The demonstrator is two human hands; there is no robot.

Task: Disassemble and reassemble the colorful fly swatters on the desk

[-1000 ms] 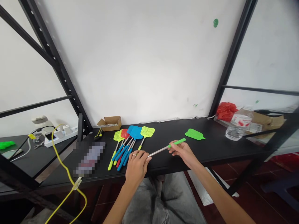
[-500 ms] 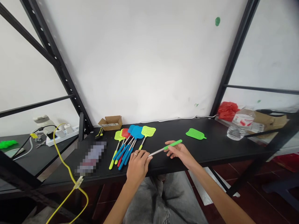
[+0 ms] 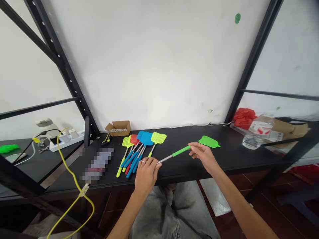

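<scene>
Your left hand [image 3: 147,173] has the near end of the metal rod [image 3: 165,159] pinched between the thumb and the curled fingers, a ring showing on one of them, and the very tip is hidden inside that grip. From there the rod slants up to the right, over the black tabletop [image 3: 179,169], into its green handle [image 3: 181,151], which lies in the gap between your two hands. The handle's far end meets the fingertips of your right hand [image 3: 203,155]; those fingers are bent and loosely grouped, and you cannot tell from this view whether they pinch it or only touch it. Just beyond your right fingers, the green swatter head [image 3: 209,141] lies flat on the tabletop, apart from the rod. Beside your left hand sits the pile of coloured swatters [image 3: 136,154], handles toward you.
</scene>
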